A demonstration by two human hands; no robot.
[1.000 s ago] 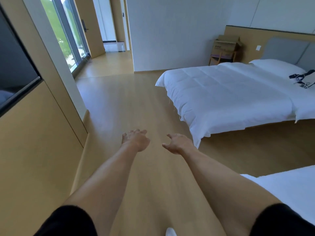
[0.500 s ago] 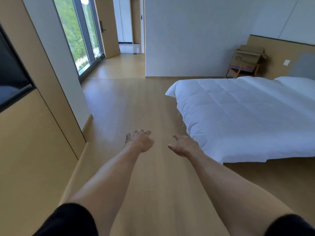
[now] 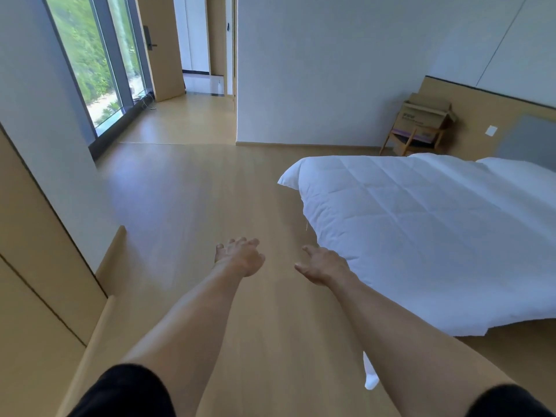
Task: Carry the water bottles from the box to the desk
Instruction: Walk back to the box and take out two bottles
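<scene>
light wooden plank flooring (image 3: 192,206) covers the room, running from the foreground to a tall glazed window with dark frames (image 3: 99,61) at the far left and a passage with a tan wooden door (image 3: 159,46) beyond it. pale grey-white wall (image 3: 325,67) stands across the middle of the view. tan wooden wall panelling (image 3: 33,296) lines the left side.

both arms reach forward over the floor, with black short sleeves (image 3: 126,392) visible at the bottom edge. left hand (image 3: 240,255) is empty, palm down, fingers loosely bent and slightly spread. right hand (image 3: 323,266) is empty, fingers extended forward, thumb out to the side. the 2 hands are apart, side by side, touching nothing.

bed with a white quilted duvet (image 3: 421,236) occupies the right side; its near corner lies just beside the right hand in the view, contact cannot be confirmed. white pillow (image 3: 520,167) lies at the head of the bed, against a tan headboard panel with a grey padded section (image 3: 529,139).

brown cardboard box with open top flaps (image 3: 425,115) sits on a small wooden chair (image 3: 412,142) in the far right corner, against the wall, beyond the bed and well apart from both hands. its contents cannot be seen from this angle. white foot or shoe tip (image 3: 370,377) shows low between the arms.
</scene>
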